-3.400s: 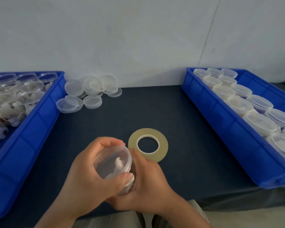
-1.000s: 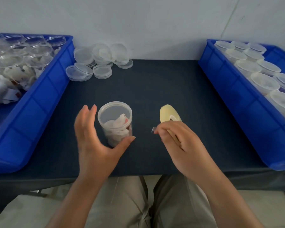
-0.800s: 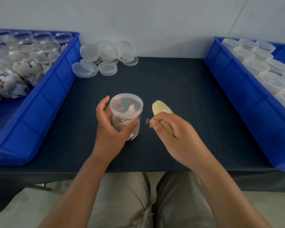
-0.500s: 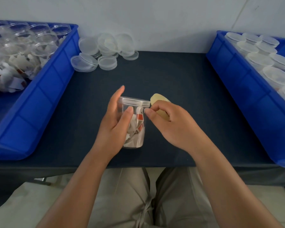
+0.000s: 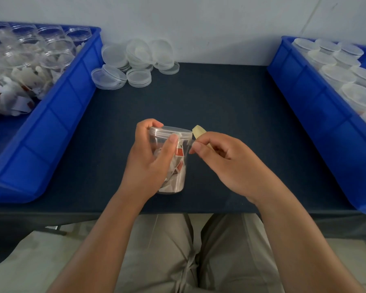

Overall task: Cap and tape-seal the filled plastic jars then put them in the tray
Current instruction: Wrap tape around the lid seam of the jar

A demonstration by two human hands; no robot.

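1. Here, nearest the front edge of the dark table [image 5: 220,98], the left hand [image 5: 150,163] grips the capped jar [image 5: 178,176]. Its fingers curl round the far side and its thumb presses on the wall just under the lid [image 5: 169,130]. The jar looks to be resting upright on the table, packed with white-and-red packets.
2. Just right of the jar, the right hand [image 5: 224,161] pinches the tape roll [image 5: 199,131] between thumb and curled fingers. A short clear strip runs from the roll to the jar at the lid seam. I cannot tell whether its end is already stuck down.
3. The step in hand seems to be starting the seal. To do it well:
   - Hold the strip taut and level, centred over the join of lid and wall.
   - Let the left thumb anchor the end while the jar turns.
   - Keep the roll close so the tape neither twists nor creases.
4. Farther back, loose lids [image 5: 135,60] lie heaped by the wall.
5. The left tray [image 5: 57,115] holds uncapped jars, and the right tray [image 5: 317,106], where this jar should go, holds capped ones.
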